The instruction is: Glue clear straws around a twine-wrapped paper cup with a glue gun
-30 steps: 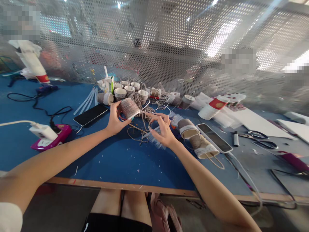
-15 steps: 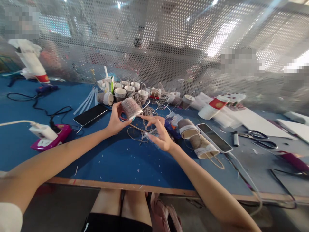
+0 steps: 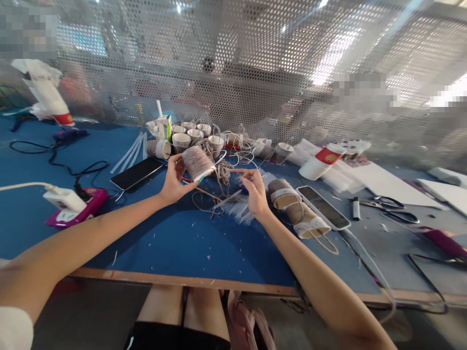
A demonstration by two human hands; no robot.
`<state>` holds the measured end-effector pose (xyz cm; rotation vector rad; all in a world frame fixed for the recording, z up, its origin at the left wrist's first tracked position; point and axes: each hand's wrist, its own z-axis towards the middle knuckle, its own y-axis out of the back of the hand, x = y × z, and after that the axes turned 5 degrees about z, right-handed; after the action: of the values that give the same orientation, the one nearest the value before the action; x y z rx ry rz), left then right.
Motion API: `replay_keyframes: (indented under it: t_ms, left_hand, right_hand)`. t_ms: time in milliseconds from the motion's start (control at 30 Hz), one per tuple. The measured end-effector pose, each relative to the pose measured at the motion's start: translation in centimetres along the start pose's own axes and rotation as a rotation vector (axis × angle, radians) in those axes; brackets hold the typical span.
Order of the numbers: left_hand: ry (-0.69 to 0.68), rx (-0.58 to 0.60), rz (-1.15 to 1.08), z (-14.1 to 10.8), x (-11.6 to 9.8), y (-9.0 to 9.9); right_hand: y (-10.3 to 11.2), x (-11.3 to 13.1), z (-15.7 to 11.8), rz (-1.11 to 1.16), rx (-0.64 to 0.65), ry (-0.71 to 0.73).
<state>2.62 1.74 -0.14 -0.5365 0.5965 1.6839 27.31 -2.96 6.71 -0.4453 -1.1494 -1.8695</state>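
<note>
My left hand point(image 3: 172, 181) is closed around a paper cup point(image 3: 197, 163) wound with grey-brown yarn. The cup is tilted, its white rim facing down to the right. Right of it, my right hand point(image 3: 257, 192) is curled around a blue glue gun point(image 3: 242, 186), mostly hidden by the fingers, with the index finger stretched towards the cup. Below that hand lie clear glue sticks point(image 3: 239, 209). A heap of grey yarn point(image 3: 223, 172) rests behind and between the hands.
Several yarn-wrapped cups point(image 3: 181, 141) stand at the back. Two more wrapped cups point(image 3: 306, 218) lie on the right beside a white phone point(image 3: 324, 208). A black phone point(image 3: 136, 174), a purple power strip point(image 3: 78, 206), scissors point(image 3: 396, 206) and a red-banded white cup point(image 3: 321, 163) are also on the table.
My right hand has drawn back to the right from the cup and closed on the glue gun, which has shifted left. The left hand and cup have barely moved.
</note>
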Motion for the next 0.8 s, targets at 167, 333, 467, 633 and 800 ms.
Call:
replay_keyframes:
  t_ms: [167,333,467,633,800]
  left_hand:
    - [-0.015,0.062,-0.013,0.2,0.3,0.2]
    - [-0.047,0.212,-0.065,0.4,0.2,0.4]
    - [-0.035,0.398,-0.122,0.5,-0.3,0.4]
    - [-0.070,0.541,-0.114,0.5,-0.5,0.7]
    - [-0.030,0.509,-0.115,0.2,-1.4,1.1]
  right_hand:
    - [-0.1,0.5,-0.3,0.122,-0.069,0.001]
    - [-0.5,1.6,-0.9,0.174,0.129,0.233]
    - [-0.5,1.2,-0.5,0.191,0.218,0.186]
    - [-0.7,0.1,-0.2,0.246,0.290,0.173]
    - [-0.7,-0.3,-0.3,0.207,0.261,0.201]
